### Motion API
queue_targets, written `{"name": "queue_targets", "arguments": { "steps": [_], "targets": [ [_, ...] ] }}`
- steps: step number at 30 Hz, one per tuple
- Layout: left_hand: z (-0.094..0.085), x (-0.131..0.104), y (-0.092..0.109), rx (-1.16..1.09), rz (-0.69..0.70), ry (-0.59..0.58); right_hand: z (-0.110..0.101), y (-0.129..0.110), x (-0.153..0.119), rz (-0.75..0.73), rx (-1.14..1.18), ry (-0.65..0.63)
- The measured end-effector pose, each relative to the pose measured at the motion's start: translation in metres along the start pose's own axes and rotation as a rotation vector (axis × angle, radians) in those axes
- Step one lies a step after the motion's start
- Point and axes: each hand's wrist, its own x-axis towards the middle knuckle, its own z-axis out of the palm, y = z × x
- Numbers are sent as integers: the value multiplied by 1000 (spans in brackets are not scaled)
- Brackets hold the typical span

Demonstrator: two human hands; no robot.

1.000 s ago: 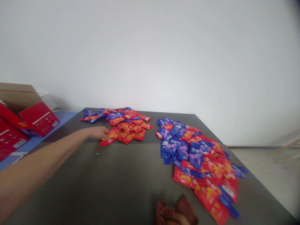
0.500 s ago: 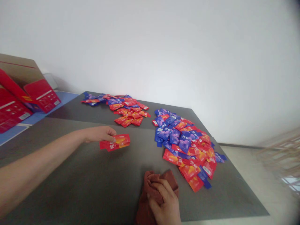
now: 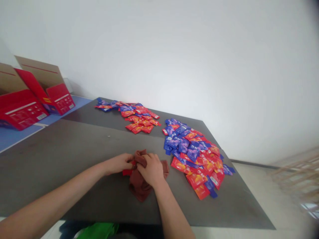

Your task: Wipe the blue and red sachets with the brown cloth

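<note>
At the middle of the grey table (image 3: pixel 82 146), my left hand (image 3: pixel 122 163) is closed on a red pouch (image 3: pixel 127 172), most of which is hidden by the hand and the cloth. My right hand (image 3: pixel 151 168) grips a bunched brown cloth (image 3: pixel 141 186) and presses it against the pouch. The cloth's lower end hangs down onto the tabletop. To the right of my hands lies a large heap of red and blue pouches (image 3: pixel 196 152), some face up with fruit pictures. A smaller heap of similar pouches (image 3: pixel 139 114) lies farther back.
Two open red cardboard boxes (image 3: pixel 59 99) stand at the left on a blue surface (image 3: pixel 81 101). A white wall (image 3: pixel 174 59) rises behind the table. Blurred wooden rails (image 3: pixel 296 172) show at the far right, over a pale floor.
My left hand has brought the red pouch rightward and nearer to me, to the cloth. My right hand has lifted the cloth up and left to meet it. The view has shifted slightly.
</note>
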Motion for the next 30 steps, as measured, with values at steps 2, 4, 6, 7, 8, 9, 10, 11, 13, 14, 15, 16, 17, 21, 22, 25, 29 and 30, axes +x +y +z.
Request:
{"name": "queue_targets", "arguments": {
  "steps": [2, 4, 6, 7, 8, 9, 10, 11, 13, 14, 15, 16, 17, 21, 22, 25, 29, 30],
  "targets": [
    [0, -1, -6, 11, 22, 61, 5, 5, -1, 40, 22, 23],
    [1, -2, -10, 19, -7, 108, 9, 8, -4, 104, 57, 67],
    [2, -5, -10, 19, -38, 120, 12, 11, -6, 180, 106, 112],
    [2, -8, -9, 8, -44, 113, 14, 12, -6, 212, 128, 132],
    [2, -11, -7, -11, -50, 101, 15, 12, -6, 237, 140, 151],
    [2, -15, -5, -39, -60, 82, 17, 13, -7, 256, 140, 169],
    [1, -20, -3, -75, -79, 58, 18, 13, -7, 271, 130, 184],
    [1, -25, -1, -115, -102, 29, 20, 13, -7, 281, 115, 196],
    [1, -35, 0, -172, -146, -27, 23, 12, -7, 294, 82, 215],
    [1, -39, -1, -185, -160, -46, 23, 12, -7, 297, 71, 220],
    [2, -42, -2, -188, -167, -55, 24, 12, -7, 300, 65, 223],
    [3, -45, -4, -184, -168, -53, 24, 12, -7, 301, 61, 224],
    [5, -46, -6, -177, -166, -41, 24, 12, -7, 303, 59, 222],
    [13, -44, -9, -103, -160, -15, 23, 11, -7, 314, 66, 208],
    [15, -43, -9, -73, -157, -19, 23, 11, -7, 316, 69, 209],
    [18, -39, -6, -1, -159, -26, 23, 9, -7, 326, 71, 218],
    [18, -40, -3, -14, -170, -14, 18, 11, -5, 320, 143, 208],
    [17, -40, -3, -30, -171, 1, 13, 14, -7, 313, 182, 193]
  ]
}}
